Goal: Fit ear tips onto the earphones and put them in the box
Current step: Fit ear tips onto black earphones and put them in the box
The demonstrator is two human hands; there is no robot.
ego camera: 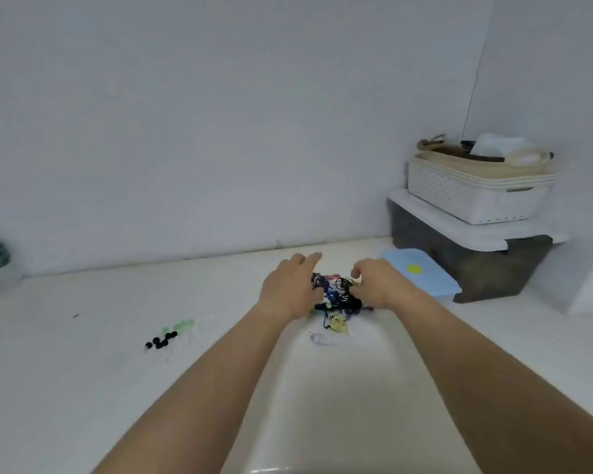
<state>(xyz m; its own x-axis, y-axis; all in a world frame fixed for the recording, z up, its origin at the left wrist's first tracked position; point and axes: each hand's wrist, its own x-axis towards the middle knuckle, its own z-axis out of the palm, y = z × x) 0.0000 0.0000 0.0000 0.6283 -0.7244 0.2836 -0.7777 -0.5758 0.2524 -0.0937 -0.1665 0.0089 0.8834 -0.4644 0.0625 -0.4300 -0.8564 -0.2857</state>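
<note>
A tangled heap of earphones [336, 295] is being worked at by both hands, far out on the white table [83, 371]. The left hand [290, 285] is being held against the heap's left side, fingers straight and close together. The right hand [379, 285] is being arched over the heap's right side, fingers curled down into the cords. Whether a cord is being pinched there cannot be told. The ear tips [165, 338], black and pale green, are lying well apart to the left, untouched. The blue box [421, 273], lid on, is sitting just beside the right hand.

The cords are being held together by their own knots, so a hard pull on one is likely to drag the whole heap along or tighten the tangle. The ear tips are small and loose, and could be scattered by a forearm being swung across them. With the lid being left on, nothing can be put away yet.
</note>
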